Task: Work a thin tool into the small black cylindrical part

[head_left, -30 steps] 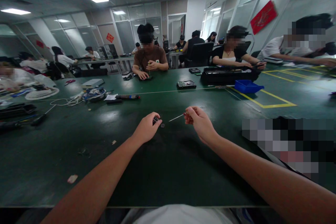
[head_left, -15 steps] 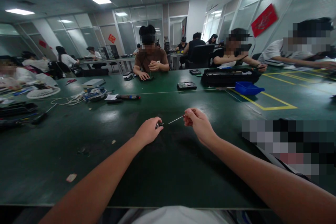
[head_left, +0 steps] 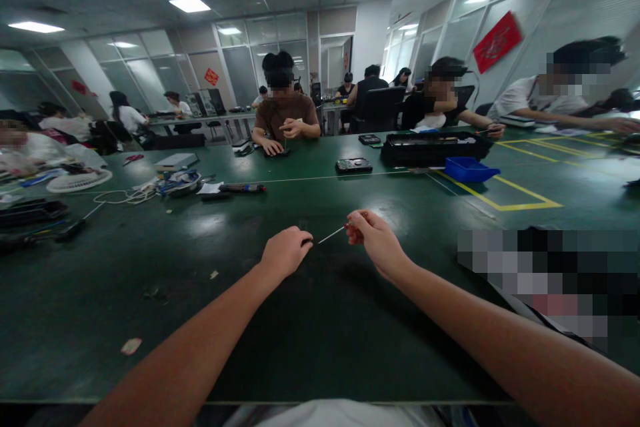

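My left hand (head_left: 287, 250) is closed around a small dark part (head_left: 307, 241), of which only a sliver shows between thumb and fingers. What kind of part it is cannot be made out. To its right, my right hand (head_left: 370, 233) grips a screwdriver (head_left: 331, 234) by its reddish handle, mostly hidden by the fingers. The thin metal shaft slants down and left, its tip just short of the left fingertips. Both hands are over the green table (head_left: 320, 333).
Ahead lies an open hard drive (head_left: 354, 165). A blue bin (head_left: 471, 170) and a long black casing (head_left: 435, 149) stand right of it. Bundled cables (head_left: 179, 183) and an electric screwdriver (head_left: 243, 188) are at left. A person (head_left: 285, 110) works opposite; paper scraps (head_left: 131, 346) lie near left.
The left hand has turned slightly, so less of the dark part shows. The screwdriver has shifted a little down and left, its tip nearer the left hand.
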`<action>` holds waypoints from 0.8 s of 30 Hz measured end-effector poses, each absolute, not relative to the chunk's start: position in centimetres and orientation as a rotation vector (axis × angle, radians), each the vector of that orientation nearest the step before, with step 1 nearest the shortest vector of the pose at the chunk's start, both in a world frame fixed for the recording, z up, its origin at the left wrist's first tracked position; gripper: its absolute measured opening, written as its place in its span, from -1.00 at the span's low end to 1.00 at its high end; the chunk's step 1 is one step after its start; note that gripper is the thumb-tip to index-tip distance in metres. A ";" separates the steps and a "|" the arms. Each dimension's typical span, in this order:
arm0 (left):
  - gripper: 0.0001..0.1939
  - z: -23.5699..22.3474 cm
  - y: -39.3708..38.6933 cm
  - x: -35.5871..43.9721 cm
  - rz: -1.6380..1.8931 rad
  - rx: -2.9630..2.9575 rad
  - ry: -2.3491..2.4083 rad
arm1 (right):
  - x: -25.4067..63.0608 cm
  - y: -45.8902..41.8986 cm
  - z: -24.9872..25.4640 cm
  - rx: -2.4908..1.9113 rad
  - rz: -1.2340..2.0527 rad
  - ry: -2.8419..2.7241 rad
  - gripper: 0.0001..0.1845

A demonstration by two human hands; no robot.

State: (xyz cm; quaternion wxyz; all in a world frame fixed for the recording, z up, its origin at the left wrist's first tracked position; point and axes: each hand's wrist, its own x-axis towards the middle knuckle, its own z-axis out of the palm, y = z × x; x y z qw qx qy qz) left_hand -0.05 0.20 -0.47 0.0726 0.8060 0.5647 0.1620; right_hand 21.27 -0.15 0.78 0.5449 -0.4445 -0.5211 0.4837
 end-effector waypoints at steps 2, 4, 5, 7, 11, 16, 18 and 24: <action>-0.74 -0.3 0.1 -0.1 0.457 2.443 1.694 | 21.3 -0.2 0.7 -1.057 1.151 -1.236 -0.72; -0.73 -0.2 0.1 -0.4 0.472 2.439 1.678 | 21.3 -0.1 0.7 -1.051 1.152 -1.240 -0.72; -0.73 -0.1 0.2 -0.6 0.503 2.425 1.663 | 21.4 -0.1 0.7 -1.046 1.154 -1.241 -0.71; -0.73 0.3 0.6 -1.3 0.635 2.359 1.627 | 21.5 0.0 0.6 -1.036 1.160 -1.241 -0.71; -0.74 2.0 1.8 -3.9 1.058 1.946 1.583 | 21.7 0.0 0.5 -1.032 1.171 -1.238 -0.71; -0.86 5.4 2.6 -9.8 1.478 0.966 1.296 | 21.7 0.0 0.7 -1.042 1.167 -1.241 -0.72; -0.89 6.3 2.3 -12.6 1.487 0.738 1.231 | 21.7 0.0 0.7 -1.047 1.171 -1.227 -0.72; -0.75 7.7 -0.2 -19.7 1.552 0.527 1.281 | 21.6 -0.1 0.9 -1.053 1.169 -1.233 -0.72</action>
